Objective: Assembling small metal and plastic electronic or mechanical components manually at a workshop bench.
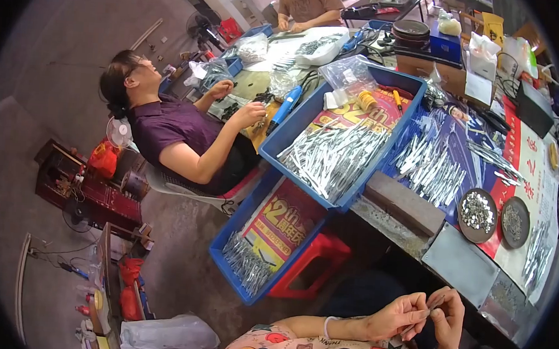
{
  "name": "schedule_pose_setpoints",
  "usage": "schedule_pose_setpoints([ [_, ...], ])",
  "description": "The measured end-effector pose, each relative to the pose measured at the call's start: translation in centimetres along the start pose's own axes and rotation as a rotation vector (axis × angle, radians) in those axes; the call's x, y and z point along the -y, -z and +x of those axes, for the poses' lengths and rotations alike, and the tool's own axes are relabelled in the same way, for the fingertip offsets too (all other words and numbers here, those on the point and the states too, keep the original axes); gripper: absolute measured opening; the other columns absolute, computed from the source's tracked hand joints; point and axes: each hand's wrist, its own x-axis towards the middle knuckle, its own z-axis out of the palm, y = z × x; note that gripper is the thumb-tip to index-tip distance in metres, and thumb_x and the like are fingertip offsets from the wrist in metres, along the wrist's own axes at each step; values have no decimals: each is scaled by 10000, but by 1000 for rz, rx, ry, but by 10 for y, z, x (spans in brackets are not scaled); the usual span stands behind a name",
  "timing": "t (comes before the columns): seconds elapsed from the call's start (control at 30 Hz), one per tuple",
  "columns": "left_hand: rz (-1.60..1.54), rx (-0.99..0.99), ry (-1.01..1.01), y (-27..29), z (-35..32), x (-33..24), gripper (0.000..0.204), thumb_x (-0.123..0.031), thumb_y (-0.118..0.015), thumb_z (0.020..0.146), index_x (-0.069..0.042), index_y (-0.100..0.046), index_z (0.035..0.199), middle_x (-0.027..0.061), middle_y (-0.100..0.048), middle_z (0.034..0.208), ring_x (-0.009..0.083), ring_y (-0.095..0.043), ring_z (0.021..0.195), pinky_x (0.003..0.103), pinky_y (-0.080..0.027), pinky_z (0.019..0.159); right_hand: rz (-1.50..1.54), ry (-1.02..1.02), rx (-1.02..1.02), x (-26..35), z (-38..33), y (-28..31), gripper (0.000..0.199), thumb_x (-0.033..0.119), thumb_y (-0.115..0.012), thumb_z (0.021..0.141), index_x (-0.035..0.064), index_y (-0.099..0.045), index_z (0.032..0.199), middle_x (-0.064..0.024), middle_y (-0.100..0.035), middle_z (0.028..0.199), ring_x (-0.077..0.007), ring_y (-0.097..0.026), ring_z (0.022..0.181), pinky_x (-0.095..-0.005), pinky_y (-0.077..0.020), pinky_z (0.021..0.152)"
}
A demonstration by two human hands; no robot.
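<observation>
My left hand (404,315) and my right hand (448,320) meet at the lower right, just below the table edge. Their fingertips pinch a small thin metal strip (429,308) between them. A pale bracelet circles my left wrist and a beaded one my right. Closest on the table lie a flat grey metal plate (461,262) and two round dark dishes (477,215) (515,221) holding small metal bits. My patterned sleeve shows at the bottom edge.
A blue tray (295,134) heaped with silver metal strips stands on the table, with a second blue tray (237,233) on a red stool (316,253) below it. More strips (430,168) lie loose on the table. One seated person (179,136) works at left, another (309,3) at the far end.
</observation>
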Motion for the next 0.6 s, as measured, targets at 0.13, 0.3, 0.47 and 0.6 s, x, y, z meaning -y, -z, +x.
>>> schedule_pose_setpoints([
  [0.13, 6, -19, 16, 0, -1, -2, 126, -170, -494, 974, -85, -420, 917, 49, -562, 702, 85, -490, 488, 194, -388, 448, 5, -1, 75, 2, 3, -3, 189, 133, -596, 855, 11, -464, 797, -78, -496, 784, -147, -462, 708, -249, -384, 632],
  [0.3, 61, -102, -40, 1, 4, 0, 133, -183, -499, 973, -85, -435, 910, 33, -555, 717, 73, -500, 526, 181, -377, 464, -326, 121, -147, -4, -3, -20, 100, 16, -497, 894, 3, -442, 812, -68, -447, 778, -141, -426, 682, -252, -370, 617],
  [0.47, 60, -206, -106, 16, 1, 9, 139, -195, -502, 973, -80, -456, 910, 17, -555, 725, 72, -504, 540, 180, -363, 467, -503, 157, -184, -7, -1, -33, 80, -75, -503, 833, -2, -471, 838, -130, -488, 793, -233, -498, 677, -303, -415, 615],
  [0.6, 41, -182, -42, 12, 3, 4, 141, -199, -507, 970, -82, -458, 908, 16, -557, 728, 76, -503, 538, 183, -367, 469, -598, 271, -175, -14, 1, -26, 111, -97, -504, 807, 3, -478, 849, -141, -506, 809, -266, -516, 683, -335, -434, 601],
])
